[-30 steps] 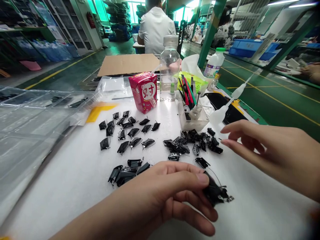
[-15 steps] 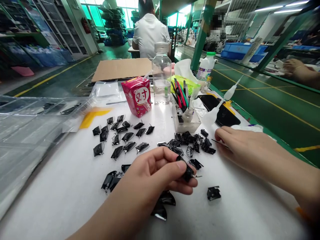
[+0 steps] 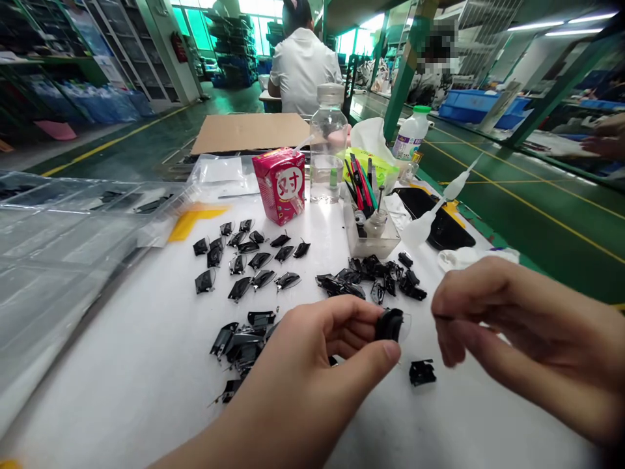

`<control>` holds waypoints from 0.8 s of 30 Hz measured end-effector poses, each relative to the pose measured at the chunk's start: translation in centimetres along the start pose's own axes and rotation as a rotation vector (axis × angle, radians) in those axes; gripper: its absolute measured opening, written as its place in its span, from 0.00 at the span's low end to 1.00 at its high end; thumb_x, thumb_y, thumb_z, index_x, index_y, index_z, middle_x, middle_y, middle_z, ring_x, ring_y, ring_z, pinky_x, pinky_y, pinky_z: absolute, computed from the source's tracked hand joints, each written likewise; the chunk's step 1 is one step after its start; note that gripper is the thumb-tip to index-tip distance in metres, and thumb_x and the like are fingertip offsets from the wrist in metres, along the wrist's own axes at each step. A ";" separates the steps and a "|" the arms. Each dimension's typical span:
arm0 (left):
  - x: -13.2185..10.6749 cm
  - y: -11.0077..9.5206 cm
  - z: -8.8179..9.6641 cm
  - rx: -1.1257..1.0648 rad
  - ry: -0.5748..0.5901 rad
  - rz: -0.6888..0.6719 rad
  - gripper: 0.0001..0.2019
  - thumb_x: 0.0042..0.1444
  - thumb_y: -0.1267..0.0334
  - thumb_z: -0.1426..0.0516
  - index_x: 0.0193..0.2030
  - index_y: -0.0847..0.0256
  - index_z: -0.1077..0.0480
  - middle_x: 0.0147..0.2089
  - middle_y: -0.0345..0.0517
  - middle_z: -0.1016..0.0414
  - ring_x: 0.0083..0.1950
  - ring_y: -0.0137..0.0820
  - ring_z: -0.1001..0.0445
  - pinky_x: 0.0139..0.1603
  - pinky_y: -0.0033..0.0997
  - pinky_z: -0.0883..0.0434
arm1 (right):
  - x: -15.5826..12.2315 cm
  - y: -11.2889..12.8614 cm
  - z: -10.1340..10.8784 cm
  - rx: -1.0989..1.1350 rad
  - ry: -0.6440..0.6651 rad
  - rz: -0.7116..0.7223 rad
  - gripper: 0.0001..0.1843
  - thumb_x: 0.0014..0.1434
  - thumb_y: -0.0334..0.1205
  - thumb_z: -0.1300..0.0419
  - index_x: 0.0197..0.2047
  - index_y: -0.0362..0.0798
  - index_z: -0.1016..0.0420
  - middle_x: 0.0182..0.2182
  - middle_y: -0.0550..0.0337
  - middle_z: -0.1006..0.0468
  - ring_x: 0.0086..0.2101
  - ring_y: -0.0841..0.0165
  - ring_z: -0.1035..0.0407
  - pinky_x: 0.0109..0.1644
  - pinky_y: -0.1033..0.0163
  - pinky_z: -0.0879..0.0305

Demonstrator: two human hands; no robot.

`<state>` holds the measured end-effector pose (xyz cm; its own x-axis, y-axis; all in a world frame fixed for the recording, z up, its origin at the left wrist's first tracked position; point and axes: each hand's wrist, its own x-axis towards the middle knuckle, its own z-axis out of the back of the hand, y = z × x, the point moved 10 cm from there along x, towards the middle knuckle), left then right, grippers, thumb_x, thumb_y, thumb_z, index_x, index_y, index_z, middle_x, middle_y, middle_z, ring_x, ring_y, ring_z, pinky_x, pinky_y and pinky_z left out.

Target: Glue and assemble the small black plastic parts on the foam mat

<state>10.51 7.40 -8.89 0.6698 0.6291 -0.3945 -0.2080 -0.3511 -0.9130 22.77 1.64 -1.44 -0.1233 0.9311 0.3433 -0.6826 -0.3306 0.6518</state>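
Observation:
My left hand [image 3: 336, 365] grips a small black plastic part [image 3: 389, 324] between thumb and fingers; a clear curved edge sticks out on its right side. To the right, my right hand [image 3: 483, 319] is raised above the table, thumb and fingers pinched on a thin dark piece [image 3: 443, 317] whose kind I cannot make out. The two hands are apart. Below and between them lies a single black part [image 3: 422, 372]. A heap of black parts [image 3: 385, 273] sits beyond my hands, and more parts [image 3: 244, 345] lie left of my left wrist, partly hidden by it.
Several black pieces with clear edges [image 3: 261, 260] are spread at the middle left. Behind stand a red drink carton [image 3: 279, 185], a clear bottle [image 3: 328, 143] and a box [image 3: 374, 241] with pens and tools. A clear compartment tray [image 3: 63, 260] covers the left side. A person [image 3: 305, 68] sits ahead.
My right hand has lifted from beside the heap and come nearer my left hand with the thin dark piece. My left hand has moved slightly right and turned the black part, showing its clear edge.

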 end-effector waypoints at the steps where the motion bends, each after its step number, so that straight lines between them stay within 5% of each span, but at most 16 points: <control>1: 0.0 0.0 -0.1 0.012 0.002 0.000 0.09 0.50 0.66 0.33 0.39 0.59 0.23 0.30 0.34 0.27 0.33 0.27 0.31 0.37 0.25 0.34 | -0.2 0.0 -0.5 -0.007 0.020 -0.014 0.10 0.67 0.32 0.44 0.48 0.56 0.32 0.31 0.65 0.24 0.27 0.72 0.26 0.26 0.72 0.29; 7: 0.1 -0.1 -0.6 0.098 0.047 -0.013 0.07 0.54 0.62 0.36 0.38 0.60 0.25 0.32 0.37 0.25 0.34 0.30 0.30 0.35 0.26 0.34 | -0.4 1.1 -2.4 -0.151 0.084 0.124 0.10 0.66 0.28 0.44 0.47 0.52 0.32 0.34 0.64 0.22 0.29 0.73 0.27 0.30 0.71 0.31; 24: -0.6 -2.5 -1.1 0.512 0.040 -0.309 0.08 0.61 0.64 0.42 0.33 0.58 0.21 0.28 0.38 0.22 0.30 0.29 0.24 0.35 0.23 0.29 | -0.9 3.0 -2.7 -0.395 -0.058 0.283 0.08 0.66 0.28 0.45 0.35 0.49 0.35 0.26 0.60 0.29 0.24 0.70 0.36 0.25 0.63 0.43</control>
<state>11.40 7.14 -6.29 0.7782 0.6188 -0.1076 -0.3096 0.2289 -0.9229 18.89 0.22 -1.59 -0.3105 0.7994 0.5144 -0.8505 -0.4753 0.2253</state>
